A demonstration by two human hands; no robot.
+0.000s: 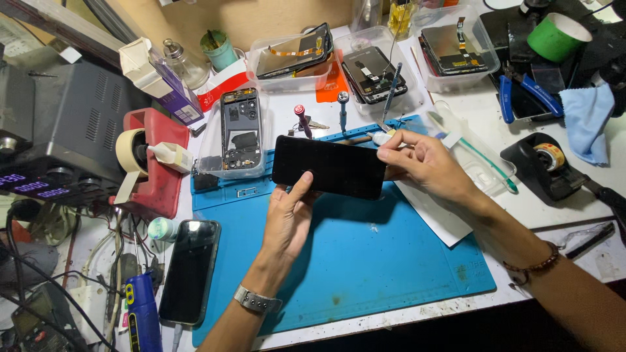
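Observation:
A black phone screen panel (329,167) is held flat above the blue work mat (365,261). My left hand (290,218) supports it from below, thumb pressed on its near left face. My right hand (424,160) grips its right end and also pinches a small white glue tube (383,137) whose tip rests at the panel's top right edge. An opened phone body (238,130) with bare internals lies in a clear tray just left of the panel.
A dark phone (190,270) lies at the mat's left edge. Screwdrivers (343,112) stand behind the panel. Clear tubs of phone parts (375,72) line the back. A red tape dispenser (153,163) is left, a black one (544,166) right, with blue pliers (521,88).

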